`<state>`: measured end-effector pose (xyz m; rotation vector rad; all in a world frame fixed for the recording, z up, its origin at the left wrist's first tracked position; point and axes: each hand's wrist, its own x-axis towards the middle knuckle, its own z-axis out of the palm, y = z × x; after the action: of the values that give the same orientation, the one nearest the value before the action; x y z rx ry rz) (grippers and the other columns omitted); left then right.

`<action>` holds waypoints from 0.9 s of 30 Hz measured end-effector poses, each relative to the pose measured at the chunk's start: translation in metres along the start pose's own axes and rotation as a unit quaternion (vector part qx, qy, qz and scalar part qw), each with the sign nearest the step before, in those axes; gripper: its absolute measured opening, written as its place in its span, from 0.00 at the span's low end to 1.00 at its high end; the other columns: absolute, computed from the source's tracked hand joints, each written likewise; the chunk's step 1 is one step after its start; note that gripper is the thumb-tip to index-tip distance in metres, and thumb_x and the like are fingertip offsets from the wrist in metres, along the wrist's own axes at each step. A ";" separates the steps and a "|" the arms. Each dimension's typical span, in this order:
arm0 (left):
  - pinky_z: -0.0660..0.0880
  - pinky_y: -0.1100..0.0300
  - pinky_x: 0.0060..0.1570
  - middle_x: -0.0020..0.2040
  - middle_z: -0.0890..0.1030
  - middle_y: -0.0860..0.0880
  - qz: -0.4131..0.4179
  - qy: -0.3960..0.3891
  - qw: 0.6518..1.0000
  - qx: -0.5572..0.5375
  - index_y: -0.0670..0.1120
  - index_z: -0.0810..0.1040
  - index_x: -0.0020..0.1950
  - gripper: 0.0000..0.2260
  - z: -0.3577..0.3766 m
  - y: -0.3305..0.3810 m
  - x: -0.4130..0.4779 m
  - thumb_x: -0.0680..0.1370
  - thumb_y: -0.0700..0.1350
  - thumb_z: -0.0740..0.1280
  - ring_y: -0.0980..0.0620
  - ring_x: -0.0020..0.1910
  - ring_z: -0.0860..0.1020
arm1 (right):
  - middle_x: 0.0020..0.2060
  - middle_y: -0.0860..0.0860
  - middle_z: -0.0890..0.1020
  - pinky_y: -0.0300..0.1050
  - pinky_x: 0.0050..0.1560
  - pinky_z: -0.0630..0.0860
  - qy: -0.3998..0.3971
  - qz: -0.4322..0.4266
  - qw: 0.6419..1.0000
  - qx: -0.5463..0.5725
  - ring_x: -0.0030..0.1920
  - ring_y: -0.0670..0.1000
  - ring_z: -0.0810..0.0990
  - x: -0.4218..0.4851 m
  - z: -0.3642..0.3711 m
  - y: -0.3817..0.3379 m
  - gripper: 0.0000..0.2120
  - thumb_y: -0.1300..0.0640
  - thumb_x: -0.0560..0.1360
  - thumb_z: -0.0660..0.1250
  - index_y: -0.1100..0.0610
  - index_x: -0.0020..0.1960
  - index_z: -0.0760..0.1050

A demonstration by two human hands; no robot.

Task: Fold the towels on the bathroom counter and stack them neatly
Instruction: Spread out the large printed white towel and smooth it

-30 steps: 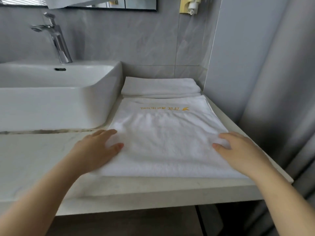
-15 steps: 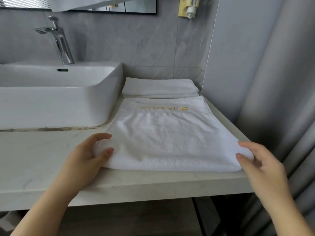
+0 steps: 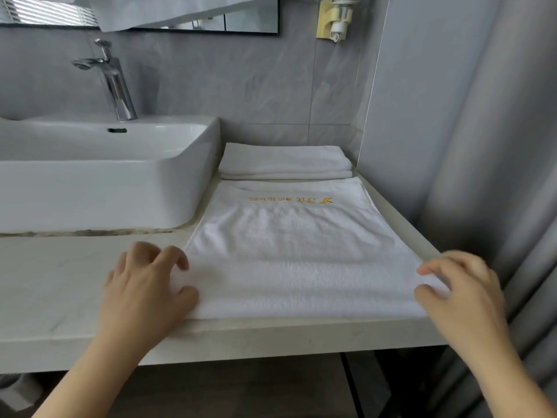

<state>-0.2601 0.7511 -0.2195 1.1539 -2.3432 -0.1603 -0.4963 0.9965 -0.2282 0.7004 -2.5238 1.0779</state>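
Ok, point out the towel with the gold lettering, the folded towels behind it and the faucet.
towel with the gold lettering [image 3: 298, 254], head view, on its flat middle.
folded towels [image 3: 283, 159], head view, on the top layer.
faucet [image 3: 119, 92], head view, on the upright chrome body.

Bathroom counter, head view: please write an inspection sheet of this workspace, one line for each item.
Surface: pale stone counter, bare part beside the towel.
Job's things: large towel lies flat, gold lettering on top; folded towels stacked behind it at the wall.
Clutter: nothing seen.
Grippers: left hand and right hand pinch the large towel's near corners.
Cables: nothing seen.
Surroundings: white basin, chrome tap, mirror, wall holder, grey curtain.
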 end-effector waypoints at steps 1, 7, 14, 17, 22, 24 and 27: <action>0.69 0.48 0.56 0.57 0.73 0.46 0.066 0.013 0.998 -0.009 0.50 0.78 0.52 0.16 -0.001 0.001 -0.003 0.67 0.53 0.67 0.41 0.59 0.72 | 0.56 0.50 0.77 0.54 0.58 0.65 -0.003 -0.056 0.998 -0.011 0.57 0.59 0.71 -0.002 0.001 0.001 0.09 0.61 0.66 0.73 0.52 0.45 0.81; 0.67 0.56 0.60 0.63 0.76 0.57 0.277 -0.140 0.950 0.014 0.57 0.76 0.63 0.31 -0.004 -0.003 -0.010 0.67 0.73 0.56 0.54 0.60 0.76 | 0.45 0.34 0.75 0.48 0.52 0.63 -0.147 -0.225 0.959 -0.089 0.48 0.47 0.76 -0.007 -0.003 0.011 0.23 0.33 0.59 0.68 0.37 0.53 0.77; 0.67 0.65 0.57 0.53 0.80 0.58 0.335 -0.092 0.936 -0.059 0.53 0.82 0.51 0.21 -0.006 -0.016 -0.008 0.66 0.64 0.65 0.61 0.54 0.74 | 0.42 0.43 0.80 0.50 0.48 0.68 -0.123 -0.268 0.949 -0.112 0.46 0.50 0.75 -0.004 -0.012 0.009 0.17 0.51 0.52 0.80 0.50 0.40 0.82; 0.58 0.77 0.62 0.60 0.69 0.73 0.287 -0.213 0.931 -0.071 0.68 0.75 0.56 0.19 -0.019 -0.020 -0.002 0.66 0.66 0.67 0.76 0.63 0.63 | 0.45 0.26 0.73 0.41 0.57 0.62 -0.260 -0.215 0.929 -0.151 0.55 0.41 0.76 0.003 -0.028 0.000 0.23 0.30 0.54 0.69 0.34 0.48 0.76; 0.60 0.66 0.64 0.66 0.70 0.67 0.180 -0.275 0.940 -0.095 0.66 0.73 0.61 0.31 -0.034 0.019 0.030 0.67 0.77 0.47 0.68 0.65 0.66 | 0.56 0.30 0.72 0.35 0.60 0.58 -0.212 -0.250 0.945 -0.018 0.61 0.35 0.67 0.013 -0.007 -0.051 0.36 0.24 0.67 0.45 0.43 0.57 0.78; 0.53 0.61 0.70 0.75 0.59 0.59 0.239 -0.207 0.948 -0.035 0.60 0.62 0.73 0.24 -0.013 0.054 0.038 0.78 0.63 0.49 0.61 0.73 0.55 | 0.70 0.41 0.66 0.37 0.67 0.54 -0.241 -0.264 0.933 -0.041 0.72 0.41 0.57 0.014 0.028 -0.078 0.28 0.35 0.75 0.50 0.47 0.69 0.69; 0.43 0.55 0.73 0.78 0.45 0.55 0.235 -0.289 0.926 0.066 0.55 0.47 0.77 0.24 0.025 0.065 0.034 0.81 0.57 0.47 0.55 0.76 0.43 | 0.77 0.44 0.50 0.46 0.73 0.46 -0.360 -0.223 0.893 -0.156 0.76 0.45 0.46 0.012 0.068 -0.075 0.30 0.37 0.78 0.49 0.45 0.76 0.51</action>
<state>-0.3359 0.7631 -0.2059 0.6083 -3.1253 -0.1910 -0.4715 0.8975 -0.2240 1.7148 -2.7582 0.2494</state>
